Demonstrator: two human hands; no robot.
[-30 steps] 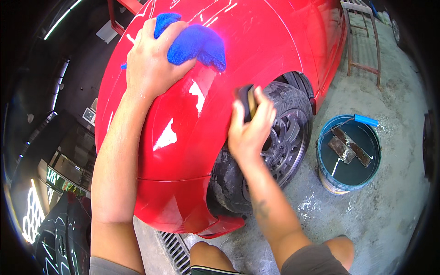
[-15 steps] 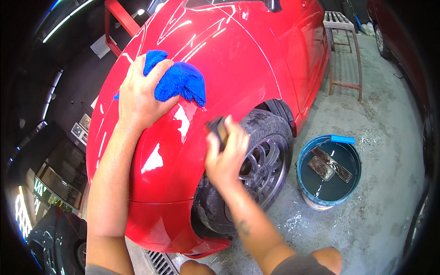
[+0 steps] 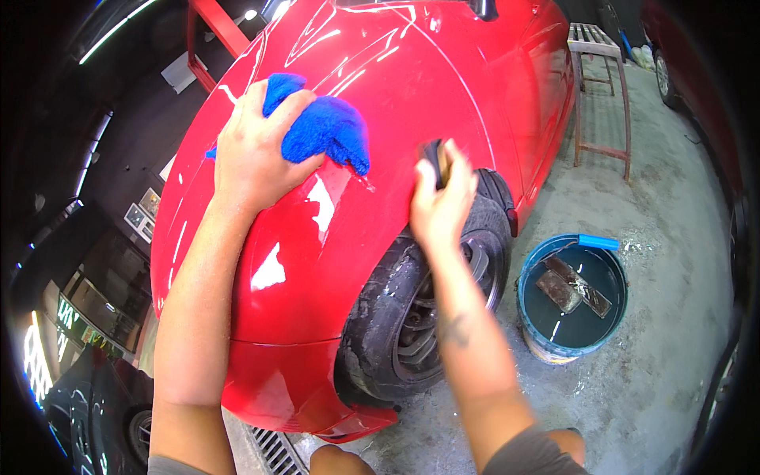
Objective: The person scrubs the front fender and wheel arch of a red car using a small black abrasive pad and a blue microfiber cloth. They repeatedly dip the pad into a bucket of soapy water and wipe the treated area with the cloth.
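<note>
My left hand (image 3: 257, 154) grips a bunched blue microfiber towel (image 3: 326, 136) and rests with it on the front fender of a red car (image 3: 404, 103). My right hand (image 3: 442, 204) is closed around a small black-and-tan block (image 3: 432, 155), which looks like a sanding block. It is at the fender just above the wheel arch, slightly smeared by motion; my fingers partly hide the block. Below my right wrist is the front wheel, its black tire (image 3: 370, 340) wet and smudged. White light reflections lie on the glossy paint between my two arms.
A blue bucket (image 3: 524, 305) of dark water stands right of the wheel, with flat blocks (image 3: 559, 291) inside and a blue piece (image 3: 598, 242) on its rim. Behind it is a metal bench (image 3: 598, 49). A floor grate (image 3: 277, 453) lies near my legs; other cars flank both sides.
My right hand has moved up and to the right with the block, from the fender's lower edge to above the wheel. My left hand still holds the towel on the fender; the view has shifted slightly.
</note>
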